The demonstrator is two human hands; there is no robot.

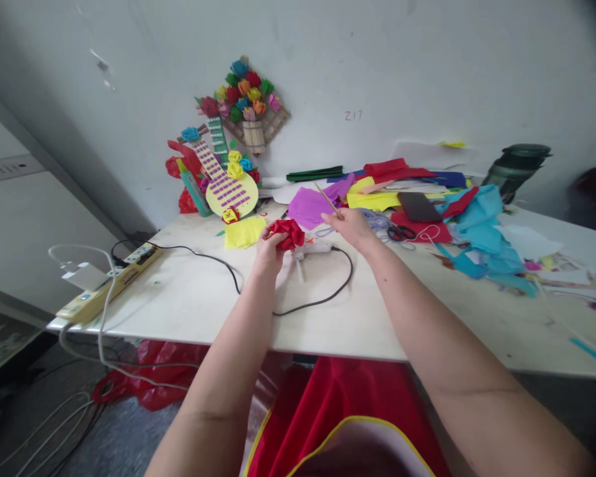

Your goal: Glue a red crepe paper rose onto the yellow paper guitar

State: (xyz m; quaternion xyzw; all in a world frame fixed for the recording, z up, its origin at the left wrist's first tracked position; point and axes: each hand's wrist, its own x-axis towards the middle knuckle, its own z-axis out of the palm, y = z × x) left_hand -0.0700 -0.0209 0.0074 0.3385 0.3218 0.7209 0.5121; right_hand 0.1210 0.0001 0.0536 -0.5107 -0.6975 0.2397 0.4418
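Note:
My left hand grips a red crepe paper flower above the table, its petals ruffled. To the right and slightly higher, my right hand pinches a thin wooden stick that points up and to the left. The flower and the stick are apart. Just below the flower a white glue gun lies on the table, its black cord curling off to the right. A yellow paper piece lies left of my left hand, and purple paper is behind the two hands.
A yellow power strip with cords sits at the table's left edge. Paper-flower crafts lean on the wall. Black-handled scissors, a dark phone, blue crepe paper and a dark green bottle stand or lie at right.

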